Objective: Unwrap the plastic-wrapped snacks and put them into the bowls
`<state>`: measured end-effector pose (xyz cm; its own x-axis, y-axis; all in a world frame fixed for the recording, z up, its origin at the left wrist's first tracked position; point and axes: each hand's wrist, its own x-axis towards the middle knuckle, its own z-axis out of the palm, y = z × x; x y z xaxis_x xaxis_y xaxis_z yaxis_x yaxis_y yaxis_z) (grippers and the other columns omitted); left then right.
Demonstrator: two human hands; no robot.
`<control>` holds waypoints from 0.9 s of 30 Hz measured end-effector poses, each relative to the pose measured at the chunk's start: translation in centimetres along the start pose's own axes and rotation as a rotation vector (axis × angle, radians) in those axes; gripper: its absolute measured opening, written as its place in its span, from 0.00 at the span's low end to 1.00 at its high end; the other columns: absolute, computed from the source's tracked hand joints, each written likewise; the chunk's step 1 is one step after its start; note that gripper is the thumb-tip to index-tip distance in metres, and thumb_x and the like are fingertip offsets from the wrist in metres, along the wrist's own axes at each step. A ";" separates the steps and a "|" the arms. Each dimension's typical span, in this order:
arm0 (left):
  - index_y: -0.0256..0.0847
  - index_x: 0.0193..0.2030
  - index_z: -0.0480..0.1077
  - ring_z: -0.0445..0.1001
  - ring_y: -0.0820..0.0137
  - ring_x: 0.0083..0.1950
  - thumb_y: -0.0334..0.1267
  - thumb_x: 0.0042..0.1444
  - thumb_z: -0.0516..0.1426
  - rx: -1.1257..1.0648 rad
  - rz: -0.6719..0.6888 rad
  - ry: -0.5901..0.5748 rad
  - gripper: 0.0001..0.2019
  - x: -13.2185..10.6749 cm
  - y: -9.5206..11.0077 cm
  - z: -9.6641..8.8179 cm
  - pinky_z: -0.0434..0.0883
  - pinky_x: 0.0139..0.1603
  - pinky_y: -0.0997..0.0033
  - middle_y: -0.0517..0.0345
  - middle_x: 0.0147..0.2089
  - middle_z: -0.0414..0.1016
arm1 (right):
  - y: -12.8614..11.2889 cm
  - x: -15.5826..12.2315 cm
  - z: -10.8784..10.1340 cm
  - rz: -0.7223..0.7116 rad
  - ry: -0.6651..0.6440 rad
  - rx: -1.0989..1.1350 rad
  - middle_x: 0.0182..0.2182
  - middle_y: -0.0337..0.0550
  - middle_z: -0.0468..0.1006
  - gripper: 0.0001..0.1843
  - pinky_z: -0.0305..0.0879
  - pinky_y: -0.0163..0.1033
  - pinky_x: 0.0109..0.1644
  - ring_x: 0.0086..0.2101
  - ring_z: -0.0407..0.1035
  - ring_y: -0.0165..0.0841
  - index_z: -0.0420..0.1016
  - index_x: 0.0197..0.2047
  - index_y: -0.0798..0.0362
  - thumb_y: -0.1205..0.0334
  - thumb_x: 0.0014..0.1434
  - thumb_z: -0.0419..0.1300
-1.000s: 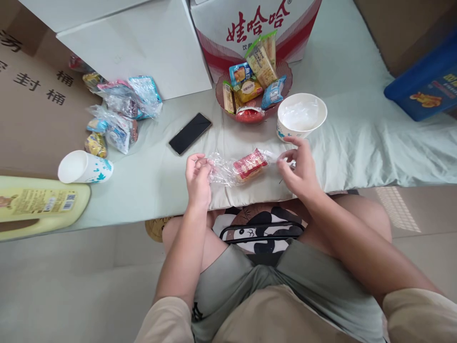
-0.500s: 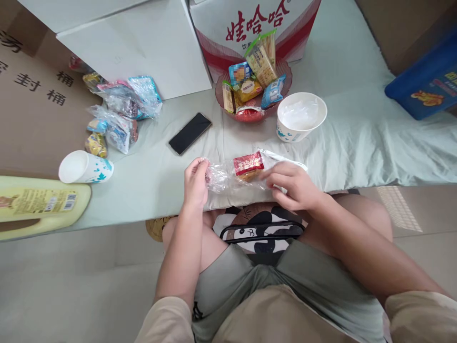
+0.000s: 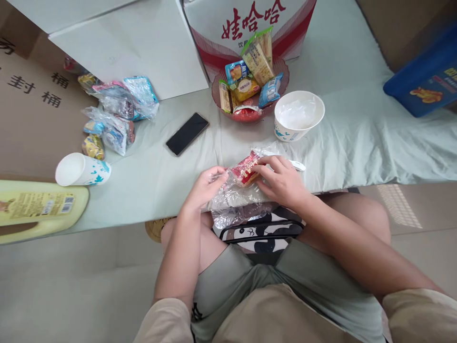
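Note:
A red-labelled snack packet [image 3: 244, 169] sits inside a clear plastic bag [image 3: 235, 200] at the near edge of the cloth-covered table [image 3: 160, 166]. My left hand [image 3: 207, 186] pinches the bag's left side, fingers closed on the plastic. On the packet's right side my right hand [image 3: 282, 181] has its fingers curled round it. The loose bag hangs over the table edge towards my lap. A white strip [image 3: 298, 165] pokes out beyond my right hand.
Behind stand a white paper bowl [image 3: 299, 116], a red bowl of snack packets [image 3: 250, 90], a black phone [image 3: 187, 133] and a red-and-white carton [image 3: 250, 24]. At the left lie bagged snacks [image 3: 117, 112], a tipped paper cup [image 3: 82, 170] and a yellow bottle [image 3: 39, 207]. A blue box [image 3: 424, 81] sits far right.
Both hands have closed in on the snack packet from either side. The bag has bunched up and slid towards the table edge, part of it now hanging over.

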<state>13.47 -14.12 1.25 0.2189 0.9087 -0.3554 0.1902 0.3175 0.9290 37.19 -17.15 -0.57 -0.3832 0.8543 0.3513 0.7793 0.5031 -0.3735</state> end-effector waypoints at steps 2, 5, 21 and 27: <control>0.40 0.29 0.69 0.67 0.77 0.21 0.57 0.46 0.68 -0.083 -0.030 0.021 0.22 0.0 0.3 0.3 0.57 0.17 0.79 0.62 0.27 0.71 | 0.0 -0.1 0.3 -0.014 -0.026 0.041 0.56 0.53 0.74 0.19 0.66 0.50 0.54 0.54 0.67 0.47 0.73 0.57 0.52 0.63 0.63 0.57; 0.40 0.29 0.65 0.66 0.79 0.17 0.61 0.43 0.68 -0.232 -0.073 0.031 0.27 -0.2 0.7 0.7 0.51 0.13 0.79 0.64 0.27 0.68 | 0.1 -0.3 0.8 0.001 -0.050 0.094 0.62 0.54 0.70 0.29 0.66 0.53 0.57 0.59 0.65 0.49 0.65 0.65 0.52 0.61 0.61 0.61; 0.42 0.29 0.60 0.57 0.80 0.16 0.55 0.61 0.57 -0.101 -0.034 0.303 0.20 0.8 0.1 0.0 0.53 0.16 0.76 0.60 0.27 0.74 | 1.8 0.2 0.2 0.178 0.082 0.373 0.47 0.50 0.72 0.23 0.73 0.52 0.51 0.47 0.71 0.45 0.72 0.55 0.46 0.47 0.60 0.64; 0.43 0.29 0.60 0.64 0.75 0.18 0.50 0.68 0.50 0.276 0.129 0.318 0.18 1.0 -0.9 -0.7 0.60 0.22 0.73 0.64 0.21 0.67 | 2.0 -0.1 -1.0 0.192 0.262 0.511 0.49 0.49 0.76 0.22 0.72 0.54 0.52 0.48 0.74 0.45 0.68 0.54 0.46 0.50 0.60 0.64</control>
<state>12.87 -13.30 0.13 -0.0400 0.9881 -0.1486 0.4391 0.1510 0.8857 39.30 -16.39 -0.50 -0.0740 0.9080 0.4123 0.4605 0.3979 -0.7935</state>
